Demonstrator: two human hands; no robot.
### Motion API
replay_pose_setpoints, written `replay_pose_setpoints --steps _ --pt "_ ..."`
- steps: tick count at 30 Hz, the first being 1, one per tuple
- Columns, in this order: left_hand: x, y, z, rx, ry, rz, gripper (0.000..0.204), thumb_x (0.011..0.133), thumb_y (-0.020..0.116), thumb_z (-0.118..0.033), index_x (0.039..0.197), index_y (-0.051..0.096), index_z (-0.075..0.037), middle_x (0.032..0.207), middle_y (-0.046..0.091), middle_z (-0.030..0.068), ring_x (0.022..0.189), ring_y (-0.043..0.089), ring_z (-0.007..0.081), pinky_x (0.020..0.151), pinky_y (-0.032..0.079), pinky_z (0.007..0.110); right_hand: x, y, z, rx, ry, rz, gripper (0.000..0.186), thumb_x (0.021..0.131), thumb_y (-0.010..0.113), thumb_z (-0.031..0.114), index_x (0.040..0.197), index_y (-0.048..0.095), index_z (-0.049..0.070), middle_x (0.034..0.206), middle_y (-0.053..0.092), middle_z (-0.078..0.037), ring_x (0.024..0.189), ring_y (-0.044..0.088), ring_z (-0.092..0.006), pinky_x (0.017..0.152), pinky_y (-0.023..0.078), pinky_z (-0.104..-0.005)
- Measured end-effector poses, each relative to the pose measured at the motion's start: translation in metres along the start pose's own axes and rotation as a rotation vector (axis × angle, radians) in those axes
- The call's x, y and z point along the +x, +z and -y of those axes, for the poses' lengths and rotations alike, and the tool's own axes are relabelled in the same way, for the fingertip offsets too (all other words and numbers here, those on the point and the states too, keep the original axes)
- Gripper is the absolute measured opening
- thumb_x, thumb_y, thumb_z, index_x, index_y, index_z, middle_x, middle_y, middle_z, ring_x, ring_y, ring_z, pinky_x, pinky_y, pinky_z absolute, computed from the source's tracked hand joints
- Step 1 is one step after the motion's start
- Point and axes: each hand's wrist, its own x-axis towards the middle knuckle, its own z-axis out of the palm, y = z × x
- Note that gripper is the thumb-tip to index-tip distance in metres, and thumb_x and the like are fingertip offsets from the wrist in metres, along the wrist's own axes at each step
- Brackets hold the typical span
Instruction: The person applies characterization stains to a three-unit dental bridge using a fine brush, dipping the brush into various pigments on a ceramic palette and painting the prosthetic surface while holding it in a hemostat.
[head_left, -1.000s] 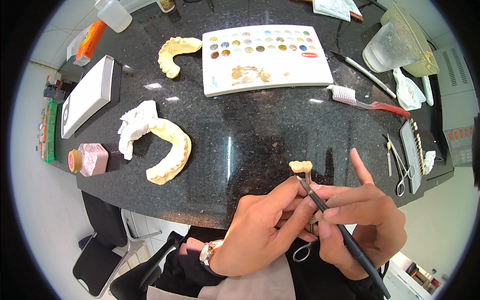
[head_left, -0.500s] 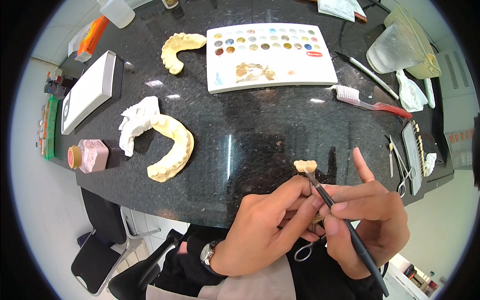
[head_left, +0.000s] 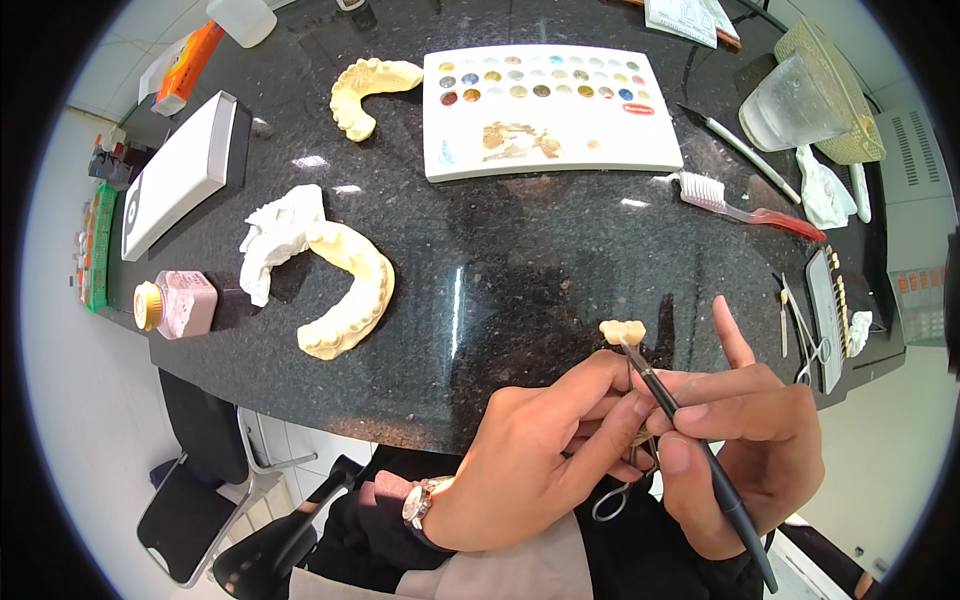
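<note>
My left hand (head_left: 535,455) is closed around slim metal forceps, whose ring handle (head_left: 610,504) pokes out below the fingers. Just beyond my fingertips, at the forceps' far end, sits a small cream dental bridge (head_left: 622,330) of joined teeth; how the jaws grip it is hidden. A dark, fine-tipped paintbrush (head_left: 722,482) is pinched in my right hand (head_left: 765,440), little finger raised. The brush tip meets the near edge of the bridge, or lies right in front of it. Both hands are close together over the table's near edge.
A white paint palette (head_left: 555,165) with brown smears lies at the back. Yellow dental casts (head_left: 350,310) and white crumpled tissue (head_left: 285,230) are left, near a pink jar (head_left: 187,304). Rightward are a toothbrush (head_left: 745,207), a pen-like tool (head_left: 745,152), a water cup (head_left: 790,105) and a shade guide (head_left: 826,320).
The whole view has shifted a little. Bridge and brush sit slightly farther right in the picture, and both hands keep the same grips.
</note>
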Motion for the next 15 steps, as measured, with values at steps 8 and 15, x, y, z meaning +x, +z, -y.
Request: replay_pose_setpoints --steps 8,15 --pt "-0.0012 0.0025 0.0001 -0.152 -0.071 0.026 0.017 0.091 0.048 -0.006 0.104 0.049 0.005 0.087 0.063 0.0115 0.075 0.065 0.0149 0.061 0.055 0.023 -0.0013 -0.0063 0.0031 -0.003 0.009 0.044 0.021 0.076 0.065 0.019 0.078 0.049 0.005 0.068 0.061 -0.013 0.073 0.066 -0.0238 0.1 0.022 -0.0626" --pt "-0.0007 0.0035 0.0013 -0.195 -0.093 0.025 0.018 0.091 0.048 -0.006 0.104 0.049 0.006 0.088 0.063 0.0115 0.074 0.065 0.0147 0.061 0.055 0.023 -0.0002 -0.0008 0.0036 -0.023 0.039 -0.015 0.021 0.076 0.065 0.018 0.078 0.049 0.005 0.063 0.058 -0.007 0.072 0.066 -0.0244 0.1 0.023 -0.0612"
